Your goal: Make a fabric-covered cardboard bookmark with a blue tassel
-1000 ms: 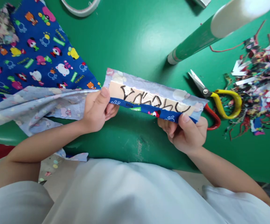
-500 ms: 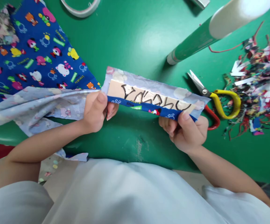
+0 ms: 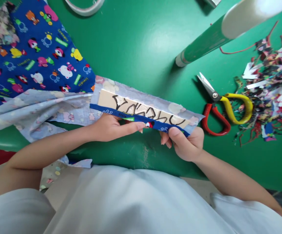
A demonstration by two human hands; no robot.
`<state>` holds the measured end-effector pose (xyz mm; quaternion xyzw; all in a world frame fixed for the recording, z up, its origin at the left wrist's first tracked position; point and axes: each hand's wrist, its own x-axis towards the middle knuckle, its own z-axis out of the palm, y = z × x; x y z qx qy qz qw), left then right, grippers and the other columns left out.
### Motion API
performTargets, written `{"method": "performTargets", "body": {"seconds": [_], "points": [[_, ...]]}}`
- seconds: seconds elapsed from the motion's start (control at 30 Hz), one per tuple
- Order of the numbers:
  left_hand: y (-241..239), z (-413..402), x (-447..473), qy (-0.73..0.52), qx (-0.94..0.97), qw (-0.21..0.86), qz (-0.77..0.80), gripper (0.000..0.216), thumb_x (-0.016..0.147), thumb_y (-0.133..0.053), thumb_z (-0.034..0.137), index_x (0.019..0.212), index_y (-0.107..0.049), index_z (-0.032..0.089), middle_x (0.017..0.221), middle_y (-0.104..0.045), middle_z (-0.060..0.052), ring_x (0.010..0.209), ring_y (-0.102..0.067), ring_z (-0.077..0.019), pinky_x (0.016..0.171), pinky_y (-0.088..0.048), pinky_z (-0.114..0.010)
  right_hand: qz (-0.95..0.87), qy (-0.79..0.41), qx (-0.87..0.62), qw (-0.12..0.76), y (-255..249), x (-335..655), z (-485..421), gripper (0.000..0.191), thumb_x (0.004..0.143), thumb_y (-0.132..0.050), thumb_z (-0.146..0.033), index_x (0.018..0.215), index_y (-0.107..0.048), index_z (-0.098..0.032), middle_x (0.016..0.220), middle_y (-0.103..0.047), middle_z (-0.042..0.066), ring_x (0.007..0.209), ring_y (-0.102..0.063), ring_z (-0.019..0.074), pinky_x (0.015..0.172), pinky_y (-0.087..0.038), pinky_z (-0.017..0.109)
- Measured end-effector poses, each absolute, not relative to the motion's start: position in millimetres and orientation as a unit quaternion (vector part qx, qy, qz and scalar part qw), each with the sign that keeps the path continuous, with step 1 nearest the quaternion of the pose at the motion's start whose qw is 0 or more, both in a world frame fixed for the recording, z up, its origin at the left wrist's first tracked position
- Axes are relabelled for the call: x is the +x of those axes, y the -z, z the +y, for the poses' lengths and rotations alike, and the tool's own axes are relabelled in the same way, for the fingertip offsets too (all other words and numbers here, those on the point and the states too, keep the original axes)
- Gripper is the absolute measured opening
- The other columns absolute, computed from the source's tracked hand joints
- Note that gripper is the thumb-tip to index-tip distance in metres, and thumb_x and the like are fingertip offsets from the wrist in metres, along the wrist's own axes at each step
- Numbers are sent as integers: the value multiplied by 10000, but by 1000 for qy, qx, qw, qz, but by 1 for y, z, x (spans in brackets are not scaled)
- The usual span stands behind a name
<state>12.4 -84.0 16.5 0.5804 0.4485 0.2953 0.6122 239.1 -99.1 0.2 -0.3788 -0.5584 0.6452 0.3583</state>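
Observation:
A long tan cardboard strip with black scribbles lies wrapped in blue cartoon-print fabric, its pale reverse side showing along the top. My right hand pinches the strip's right end, thumb on the folded blue edge. My left hand lies under the strip's lower edge with its fingers stretched out along the blue fold. The rest of the cartoon fabric spreads off to the left over the green table.
Scissors with yellow and red handles lie just right of the strip. A heap of paper and fabric scraps sits at the far right. A green and white roll lies behind; a tape ring at the top.
The wrapped strip has shifted left and slightly toward me. My left hand let go its pinch at the left end and slid right along the lower edge, fingers now extended.

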Motion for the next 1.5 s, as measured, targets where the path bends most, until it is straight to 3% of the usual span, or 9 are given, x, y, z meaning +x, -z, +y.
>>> {"method": "performTargets", "body": {"seconds": [0.17,0.3,0.57,0.7,0.83,1.1,1.27,1.4,1.5], "points": [[-21,-87,19,-325,520,634,471,252,800,-653,277,582,-576,179,509,-580,39,513,-581,-85,489,-474,-151,-626,-592,-375,342,-2,238,-97,402,995,-471,-352,661,-639,-204,448,-528,-28,388,-479,85,447,-392,243],[-20,-87,19,-354,494,645,464,226,776,-656,208,574,-557,182,501,-553,49,503,-558,-75,499,-477,-153,-672,-564,-353,325,-1,237,-95,344,981,-485,-306,693,-649,-214,516,-601,-9,460,-535,101,495,-421,251],[-10,-83,9,-357,488,691,396,256,743,-679,271,546,-543,180,509,-549,38,543,-573,-105,565,-499,-206,-569,-637,-367,368,3,242,-95,400,922,-498,-600,874,-636,-228,626,-615,7,478,-521,126,435,-369,267],[-9,-82,6,-332,576,654,361,251,832,-645,271,608,-592,171,586,-605,23,636,-607,-105,637,-493,-193,-632,-602,-361,330,-4,238,-90,273,922,-587,-417,736,-596,-217,560,-564,-8,467,-476,102,452,-342,249],[-4,-86,9,-342,594,619,383,206,926,-575,295,780,-635,163,703,-646,14,591,-591,-76,557,-461,-165,-711,-522,-349,316,-6,235,-89,268,907,-591,-217,650,-518,-200,504,-443,-43,435,-355,66,450,-284,237],[0,-87,11,-343,537,615,464,307,940,-574,474,836,-520,190,589,-489,48,476,-430,-55,439,-327,-169,-774,-468,-293,309,-3,234,-87,141,927,-552,-258,790,-544,-223,603,-555,-11,533,-491,102,503,-410,223],[-1,-88,14,-335,495,656,462,245,939,-585,415,1041,-468,225,632,-550,68,533,-571,-86,497,-457,-173,-756,-464,-349,302,-4,234,-89,78,903,-607,-258,867,-552,-216,646,-578,-28,519,-527,81,483,-436,195],[-2,-88,16,-309,542,600,500,293,890,-628,301,1088,-425,227,732,-603,66,578,-612,-76,488,-454,-156,-694,-479,-405,354,3,235,-95,304,849,-657,-171,1112,-522,-243,805,-632,-20,584,-612,96,494,-504,197],[-3,-88,14,-287,594,540,522,378,850,-634,217,1140,-392,227,765,-594,80,506,-567,-40,447,-400,-138,-685,-433,-434,394,9,236,-95,349,830,-658,-144,1126,-517,-264,839,-621,-19,593,-603,102,477,-493,217]]}}
